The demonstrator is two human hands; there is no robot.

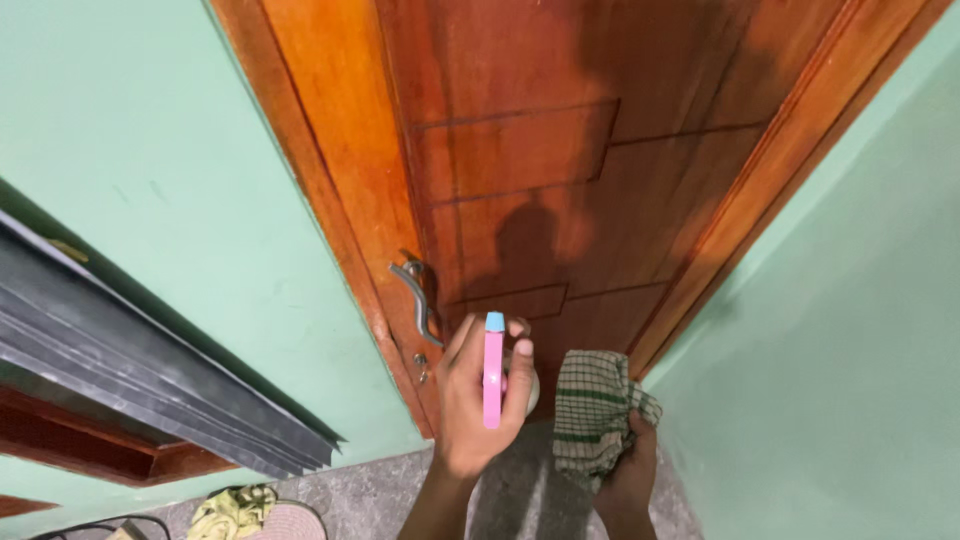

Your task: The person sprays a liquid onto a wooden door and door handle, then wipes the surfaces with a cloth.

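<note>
Facing the wooden door (600, 180) with its metal handle (418, 295), keep your right hand (628, 475) bunched tight around the checked cloth (597, 415) while your left hand (480, 400) grips the pink spray bottle (493, 375) upright, long axis vertical, blue nozzle toward the panel, steady before squeezing.

door (600, 180) ahead | handle (420, 295) on its left edge | cloth (595, 415) right of bottle (493, 370)

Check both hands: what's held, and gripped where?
Left hand holds a pink spray bottle around its body, fingers wrapped round it. Right hand grips a checked cloth bunched at its lower end.
</note>
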